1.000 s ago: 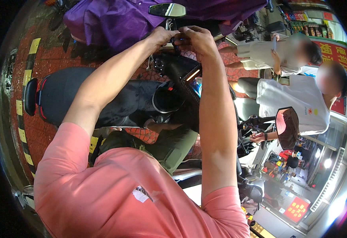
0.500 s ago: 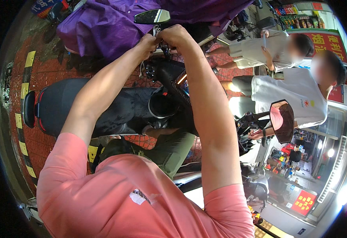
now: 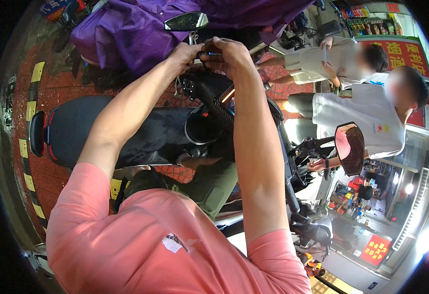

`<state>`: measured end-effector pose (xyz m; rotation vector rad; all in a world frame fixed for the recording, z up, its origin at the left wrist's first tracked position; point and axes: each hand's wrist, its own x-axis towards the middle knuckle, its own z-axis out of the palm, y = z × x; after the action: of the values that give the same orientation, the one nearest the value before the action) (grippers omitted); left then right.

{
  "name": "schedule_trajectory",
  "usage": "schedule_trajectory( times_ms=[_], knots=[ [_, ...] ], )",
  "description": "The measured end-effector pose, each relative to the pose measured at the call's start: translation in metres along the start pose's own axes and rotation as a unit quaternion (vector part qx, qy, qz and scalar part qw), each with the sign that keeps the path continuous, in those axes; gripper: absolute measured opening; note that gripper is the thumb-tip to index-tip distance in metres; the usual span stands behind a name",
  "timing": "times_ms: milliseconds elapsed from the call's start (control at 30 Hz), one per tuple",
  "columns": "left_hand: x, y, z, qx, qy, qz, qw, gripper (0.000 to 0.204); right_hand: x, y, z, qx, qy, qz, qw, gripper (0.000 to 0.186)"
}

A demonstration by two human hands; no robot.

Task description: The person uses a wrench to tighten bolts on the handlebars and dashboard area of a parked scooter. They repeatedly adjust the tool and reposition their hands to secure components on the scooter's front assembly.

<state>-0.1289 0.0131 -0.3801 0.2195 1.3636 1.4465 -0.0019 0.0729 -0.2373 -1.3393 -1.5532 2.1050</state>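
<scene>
Both my arms reach forward over a black scooter. My left hand is closed at the handlebar, below the stem of a dark angular mirror. What its fingers grip is small and dark, and I cannot make it out. Beside it, my right hand has bent fingers that stand apart, close to the same small part. The handlebar itself is mostly hidden behind my hands. Farther right, the scooter's other mirror reflects something pink.
A purple cover drapes over something beyond the handlebar. Two people in white shirts stand to the right; the nearer has a hand by the scooter's front. Red paving and a yellow-black kerb strip lie left. A lit shopfront stands right.
My right hand has shifted right and slightly down, away from the left, and its fingers have spread. My left hand stays at the handlebar. The mirror has moved slightly.
</scene>
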Motion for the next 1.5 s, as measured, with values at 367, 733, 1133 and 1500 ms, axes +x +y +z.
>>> schedule_trajectory(
  times_ms=[367,733,1133,1500],
  knots=[
    [0.018,-0.012,-0.021,-0.028,-0.005,-0.052,0.998,0.017,0.059,-0.006,0.033,-0.529,0.091,-0.077,0.84,0.044],
    [0.034,-0.027,-0.014,0.016,0.082,-0.022,0.996,0.03,0.011,-0.001,0.021,-0.422,0.018,-0.142,0.895,0.034],
    [0.015,-0.013,-0.009,0.011,0.04,0.024,0.999,0.036,0.025,0.0,0.01,-0.123,0.041,-0.001,0.992,0.033],
    [-0.027,0.044,-0.012,-0.125,0.018,0.107,0.986,0.035,0.052,-0.018,0.027,-0.317,0.018,-0.176,0.932,0.024]
  ],
)
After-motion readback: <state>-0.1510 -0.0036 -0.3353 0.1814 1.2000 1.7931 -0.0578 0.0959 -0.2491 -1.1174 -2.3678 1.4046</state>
